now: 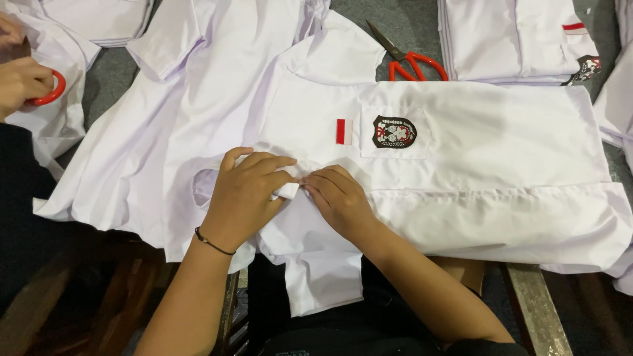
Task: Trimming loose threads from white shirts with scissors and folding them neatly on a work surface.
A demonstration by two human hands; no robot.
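My left hand (245, 191) and right hand (339, 198) meet at the near edge of the table (527, 303), fingertips touching. Both pinch the same small fold of white cloth (287, 191) on the white shirt (488, 171) spread in front of me; my left fingers curl over it and my right fingers press in from the other side. A thin black band (212, 242) sits on my left wrist.

The shirt lies with its long axis running along the table, from my hands out toward the right edge, so most of its body stretches away from my right hand. A sleeve (316, 277) hangs over the near edge just below my grip. Beyond my fingers are a red and white flag patch (343, 131) and a dark shield badge (394, 131) on the chest pocket.

Further out, red-handled scissors (409, 62) rest near the far edge, well apart from my hands. A folded stack of shirts (514, 39) fills the far right corner, and loose shirts (191, 86) crowd the left side, leaving little bare surface. At the far left, another person's hand (20, 82) holds a red loop (54, 89).
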